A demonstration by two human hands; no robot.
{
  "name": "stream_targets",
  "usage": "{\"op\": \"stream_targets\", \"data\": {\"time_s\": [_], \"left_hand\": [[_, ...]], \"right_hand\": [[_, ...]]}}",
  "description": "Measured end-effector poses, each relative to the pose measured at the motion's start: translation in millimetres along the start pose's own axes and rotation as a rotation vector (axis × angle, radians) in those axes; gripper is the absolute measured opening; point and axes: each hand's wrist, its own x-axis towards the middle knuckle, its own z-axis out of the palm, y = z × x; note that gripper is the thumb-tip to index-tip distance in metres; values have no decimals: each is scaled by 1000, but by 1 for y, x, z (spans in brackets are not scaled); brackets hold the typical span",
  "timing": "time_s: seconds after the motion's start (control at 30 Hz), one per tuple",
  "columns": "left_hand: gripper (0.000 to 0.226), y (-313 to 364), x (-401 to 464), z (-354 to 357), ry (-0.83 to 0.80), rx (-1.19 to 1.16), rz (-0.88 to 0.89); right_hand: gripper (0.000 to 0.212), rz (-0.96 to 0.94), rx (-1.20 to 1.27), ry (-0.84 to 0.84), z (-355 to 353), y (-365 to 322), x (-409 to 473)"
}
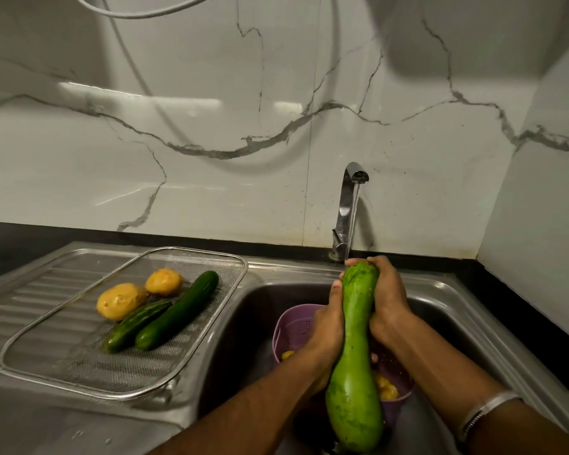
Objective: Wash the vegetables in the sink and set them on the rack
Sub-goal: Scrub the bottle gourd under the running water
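A long light-green bottle gourd (353, 382) stands nearly upright over the steel sink (440, 300), its narrow top under the running tap (348, 208). My left hand (327, 326) grips its neck from the left. My right hand (388, 307) wraps around the top from the right. On the mesh rack (79, 379) to the left lie two dark cucumbers (178, 311) (135, 325) and two yellow potatoes (120, 300) (164, 282).
A purple colander (293, 326) sits in the sink behind the gourd, with yellow pieces (386, 387) inside. The rack rests on the ribbed steel drainboard (20, 310). A marble-pattern wall rises behind, with a side wall at the right. A silver bangle (486, 412) circles my right wrist.
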Motion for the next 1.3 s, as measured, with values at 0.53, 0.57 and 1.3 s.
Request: {"op": "stream_targets", "data": {"time_s": [0.53,0.57,1.3], "left_hand": [[94,-6,12,3,162,-36,21],[96,-6,13,4,159,-51,14],[98,-2,10,2,185,-57,18]], "right_hand": [[36,-5,-214,-52,5,-1,3],[36,11,-213,-73,4,-1,4],[40,24,-124,-70,5,2,10]]}}
